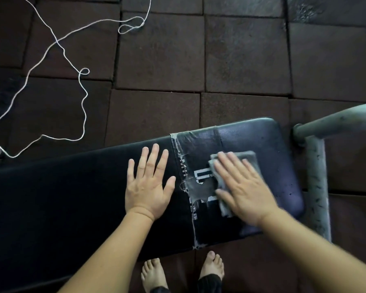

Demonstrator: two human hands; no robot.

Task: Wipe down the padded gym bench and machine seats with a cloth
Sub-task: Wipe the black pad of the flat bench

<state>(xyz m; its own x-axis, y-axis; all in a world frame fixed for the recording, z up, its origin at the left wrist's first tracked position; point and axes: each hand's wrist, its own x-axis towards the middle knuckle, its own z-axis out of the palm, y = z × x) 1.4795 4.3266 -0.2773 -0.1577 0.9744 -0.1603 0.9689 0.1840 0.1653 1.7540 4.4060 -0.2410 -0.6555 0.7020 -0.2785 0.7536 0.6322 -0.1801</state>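
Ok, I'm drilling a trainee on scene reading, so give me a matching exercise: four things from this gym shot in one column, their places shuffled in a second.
Things:
1 cloth
2 left hand
3 cord
4 bar

Places:
A loose on the floor
B flat on the bare bench
C under the right hand
D past the bench's right end

Pairs: 1-C, 2-B, 3-A, 4-D
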